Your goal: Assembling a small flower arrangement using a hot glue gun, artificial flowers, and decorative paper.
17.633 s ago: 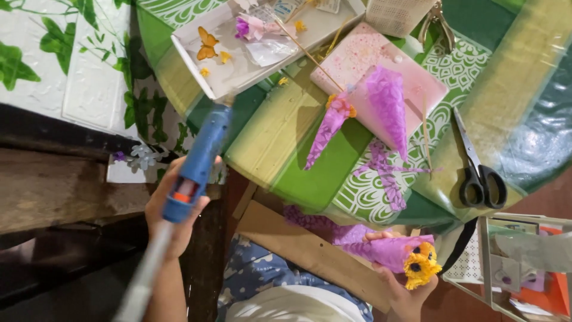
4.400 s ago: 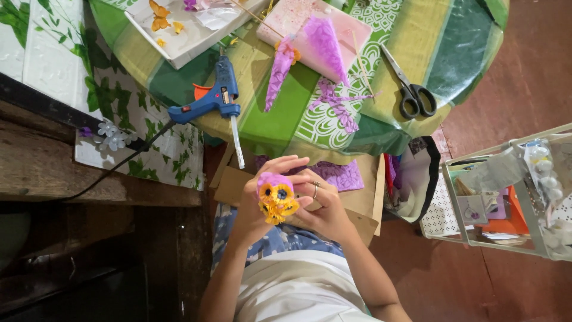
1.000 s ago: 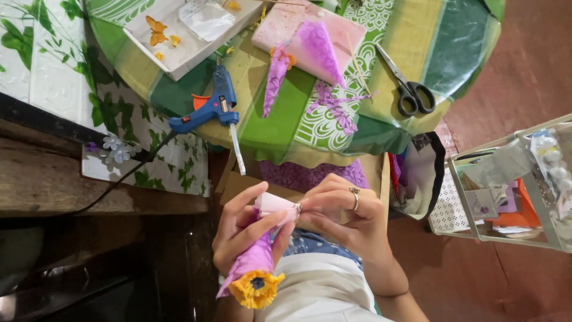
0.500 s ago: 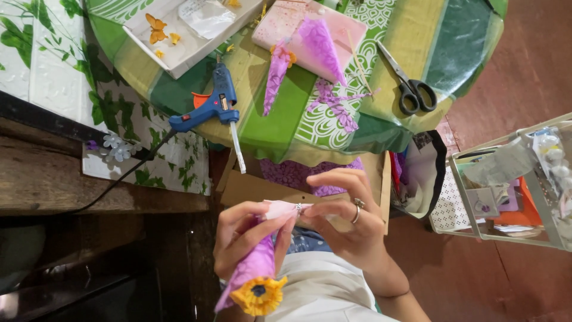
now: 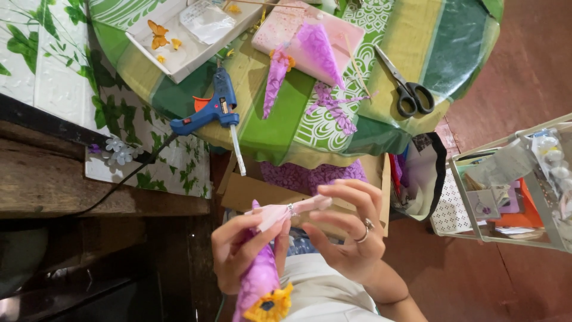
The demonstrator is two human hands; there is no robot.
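**Both hands pinch a purple paper cone above the lap**

The left hand is wrapped around the body of a purple cone, its fingers closed on it, with a yellow flower at the cone's wide end just below the grip. The right hand meets it from the other side, thumb and fingertips pinched shut on a pale pink strip that runs across the cone's narrow tip; a ring sits on one finger.

Beyond the grip, well apart, a round table covered in green and yellow carries a blue glue gun, scissors, another purple cone and a white tray. A cardboard box lies between the table and the hands.
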